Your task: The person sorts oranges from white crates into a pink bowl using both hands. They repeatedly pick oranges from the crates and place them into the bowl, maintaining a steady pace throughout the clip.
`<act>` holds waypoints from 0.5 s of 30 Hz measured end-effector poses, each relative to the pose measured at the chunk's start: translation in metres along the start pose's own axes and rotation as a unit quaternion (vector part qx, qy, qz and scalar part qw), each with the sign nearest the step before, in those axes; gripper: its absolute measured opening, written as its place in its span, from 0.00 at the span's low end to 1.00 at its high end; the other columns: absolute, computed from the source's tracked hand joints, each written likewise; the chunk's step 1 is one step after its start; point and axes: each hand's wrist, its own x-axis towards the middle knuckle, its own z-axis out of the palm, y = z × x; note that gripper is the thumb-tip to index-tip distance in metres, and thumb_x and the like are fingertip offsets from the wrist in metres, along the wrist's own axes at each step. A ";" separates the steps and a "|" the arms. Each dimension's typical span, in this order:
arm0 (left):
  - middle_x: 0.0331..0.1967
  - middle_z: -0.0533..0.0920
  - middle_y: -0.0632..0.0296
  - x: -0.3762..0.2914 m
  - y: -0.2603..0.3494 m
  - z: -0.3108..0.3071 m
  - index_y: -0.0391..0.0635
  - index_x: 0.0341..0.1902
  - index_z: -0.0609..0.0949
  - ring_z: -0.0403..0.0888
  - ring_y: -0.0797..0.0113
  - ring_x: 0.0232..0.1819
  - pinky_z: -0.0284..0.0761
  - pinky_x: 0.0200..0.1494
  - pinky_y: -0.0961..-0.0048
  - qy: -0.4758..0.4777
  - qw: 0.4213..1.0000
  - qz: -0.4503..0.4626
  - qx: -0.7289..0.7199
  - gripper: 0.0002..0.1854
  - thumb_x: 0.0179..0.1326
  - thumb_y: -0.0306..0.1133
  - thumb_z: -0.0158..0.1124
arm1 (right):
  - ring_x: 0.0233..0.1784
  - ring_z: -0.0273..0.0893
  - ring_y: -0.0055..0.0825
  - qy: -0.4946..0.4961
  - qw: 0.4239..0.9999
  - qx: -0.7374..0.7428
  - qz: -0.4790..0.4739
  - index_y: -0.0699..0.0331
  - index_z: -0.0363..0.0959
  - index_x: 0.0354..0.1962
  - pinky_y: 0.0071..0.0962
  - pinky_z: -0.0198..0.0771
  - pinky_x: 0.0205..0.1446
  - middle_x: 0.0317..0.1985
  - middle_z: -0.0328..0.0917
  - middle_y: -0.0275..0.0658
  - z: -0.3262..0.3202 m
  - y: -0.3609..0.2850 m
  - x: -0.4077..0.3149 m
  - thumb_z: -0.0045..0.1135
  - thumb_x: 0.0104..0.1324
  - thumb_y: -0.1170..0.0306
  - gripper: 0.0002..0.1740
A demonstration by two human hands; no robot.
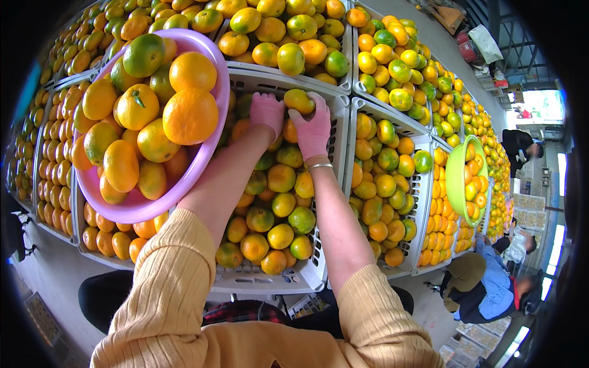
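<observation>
My right hand (pixel 313 126), in a pink glove with bare fingertips, grips a yellow-green mandarin (pixel 299 101) near the far side of a grey plastic crate (pixel 338 138). Just left of it, my left hand (pixel 268 115), gloved the same way, reaches down among the fruit with its fingers curled; whether it holds one is hidden. Many orange and green mandarins (pixel 281 178) lie loose in this crate, under and between my forearms. A pink plastic basin (pixel 220 87) heaped with mandarins stands at the left, beside my left forearm.
Crates of mandarins adjoin on the left, beyond and on the right, one of them a mixed crate (pixel 425 198). A lime-green basin (pixel 453 179) of fruit rests on the right-hand crates. A person in a blue striped top (pixel 497 280) sits at the right, with other people farther back.
</observation>
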 end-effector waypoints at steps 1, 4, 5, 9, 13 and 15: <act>0.41 0.84 0.60 0.004 -0.003 0.001 0.56 0.37 0.87 0.81 0.62 0.50 0.68 0.54 0.62 -0.018 1.000 -0.004 0.015 0.08 0.61 0.38 0.59 | 0.64 0.68 0.48 -0.003 1.000 0.007 0.005 0.59 0.70 0.58 0.40 0.68 0.67 0.56 0.73 0.44 0.002 -0.001 0.000 0.71 0.54 0.68 0.33; 0.37 0.84 0.62 0.004 -0.006 -0.005 0.54 0.38 0.86 0.80 0.62 0.49 0.67 0.55 0.62 -0.049 0.999 -0.007 0.014 0.10 0.57 0.43 0.65 | 0.65 0.68 0.47 -0.006 1.000 0.003 0.020 0.57 0.70 0.58 0.41 0.68 0.66 0.58 0.72 0.43 0.008 -0.002 -0.003 0.70 0.54 0.69 0.32; 0.36 0.84 0.63 0.003 -0.007 -0.008 0.54 0.38 0.85 0.80 0.62 0.49 0.67 0.55 0.62 -0.055 0.998 -0.007 0.007 0.12 0.55 0.45 0.67 | 0.64 0.69 0.47 -0.006 1.000 -0.002 0.025 0.56 0.70 0.58 0.41 0.69 0.66 0.58 0.72 0.43 0.009 -0.003 -0.004 0.70 0.54 0.69 0.32; 0.38 0.84 0.63 -0.017 -0.014 -0.023 0.53 0.40 0.84 0.79 0.62 0.49 0.67 0.55 0.62 0.003 0.998 -0.009 -0.066 0.19 0.50 0.51 0.72 | 0.60 0.74 0.48 -0.036 0.997 -0.066 0.026 0.53 0.70 0.57 0.42 0.73 0.61 0.59 0.72 0.41 0.010 0.006 -0.009 0.68 0.57 0.68 0.29; 0.40 0.83 0.62 -0.026 -0.020 -0.019 0.52 0.40 0.83 0.78 0.61 0.48 0.67 0.55 0.60 0.045 0.996 -0.018 -0.072 0.22 0.48 0.53 0.74 | 0.54 0.78 0.47 -0.055 0.990 -0.127 0.031 0.51 0.70 0.58 0.43 0.75 0.55 0.57 0.73 0.41 0.015 0.010 -0.010 0.66 0.61 0.66 0.27; 0.41 0.82 0.62 -0.029 -0.021 -0.016 0.51 0.40 0.82 0.78 0.60 0.48 0.67 0.55 0.60 0.059 0.995 -0.016 -0.077 0.22 0.47 0.52 0.74 | 0.53 0.78 0.47 -0.060 0.985 -0.160 0.023 0.52 0.70 0.58 0.43 0.75 0.53 0.55 0.74 0.42 0.016 0.017 -0.009 0.65 0.62 0.64 0.26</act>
